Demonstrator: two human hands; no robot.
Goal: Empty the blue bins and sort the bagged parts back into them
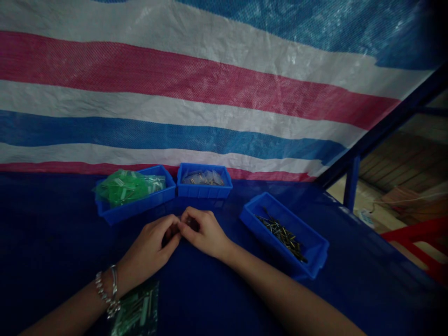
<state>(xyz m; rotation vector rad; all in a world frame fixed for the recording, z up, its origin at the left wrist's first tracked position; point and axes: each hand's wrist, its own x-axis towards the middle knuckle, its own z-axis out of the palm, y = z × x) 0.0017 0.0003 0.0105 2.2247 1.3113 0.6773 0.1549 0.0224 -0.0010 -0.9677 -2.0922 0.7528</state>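
My left hand (pixel 153 240) and my right hand (pixel 206 232) meet over the blue table (pixel 203 298), fingertips pinched together. Whatever lies between the fingers is too small and dark to make out. Beneath my left wrist, which wears silver bracelets (pixel 107 289), lies a clear plastic bag (pixel 136 310) with several thin, pale and greenish pieces in it. Just beyond the hands stands a small blue bin (pixel 205 191) holding clear plastic and small metal pieces. Right of my right hand, another blue bin (pixel 257 219) contains many thin dark and brass-coloured metal pieces that look like screws.
A third blue bin (pixel 140 207) at the back left holds a green plastic bag (pixel 122 186) and clear packets (pixel 156 183). Behind the table hangs a striped tarp (pixel 196 102). A dark blue frame post (pixel 352 182) rises at the right edge, with a red object (pixel 416 233) beyond it.
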